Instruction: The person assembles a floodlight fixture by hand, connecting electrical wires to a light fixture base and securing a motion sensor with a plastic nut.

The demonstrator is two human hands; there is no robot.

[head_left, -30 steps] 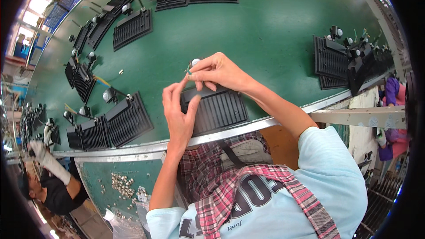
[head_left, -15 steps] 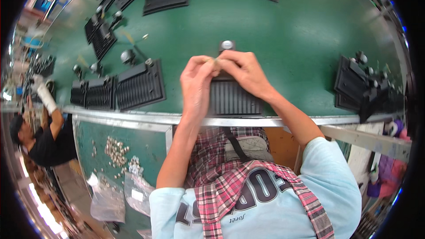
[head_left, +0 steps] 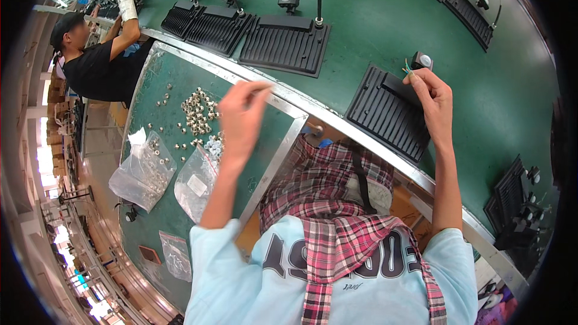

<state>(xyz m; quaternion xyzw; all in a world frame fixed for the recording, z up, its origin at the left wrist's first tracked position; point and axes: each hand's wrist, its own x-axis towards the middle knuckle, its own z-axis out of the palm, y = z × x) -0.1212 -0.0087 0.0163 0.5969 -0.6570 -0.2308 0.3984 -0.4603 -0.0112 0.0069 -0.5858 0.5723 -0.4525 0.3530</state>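
Observation:
My right hand [head_left: 435, 101] is closed in a pinch on thin coloured wires [head_left: 407, 67] above a black finned lamp housing [head_left: 385, 111]. Beside those fingers, a black motion sensor with a white dome [head_left: 422, 60] sits at the housing's far edge. My left hand [head_left: 239, 123] hovers over the lower side table, close to a pile of small metal nuts or fittings [head_left: 195, 111]. Its fingers are bent and blurred, so I cannot tell whether anything is in them. Small whitish parts [head_left: 213, 145] lie partly behind that hand.
More finned housings [head_left: 283, 45] with sensors and upright cables stand along the green bench [head_left: 361, 30]. Others are stacked at the right [head_left: 512, 195]. Clear plastic bags [head_left: 144, 174] lie on the side table. A metal rail [head_left: 301, 105] edges the bench. A co-worker [head_left: 99, 54] works at far left.
The view has turned left. My left hand has parted from the right and moved left over the side table. My right hand stays by the same lamp housing, pinching wires.

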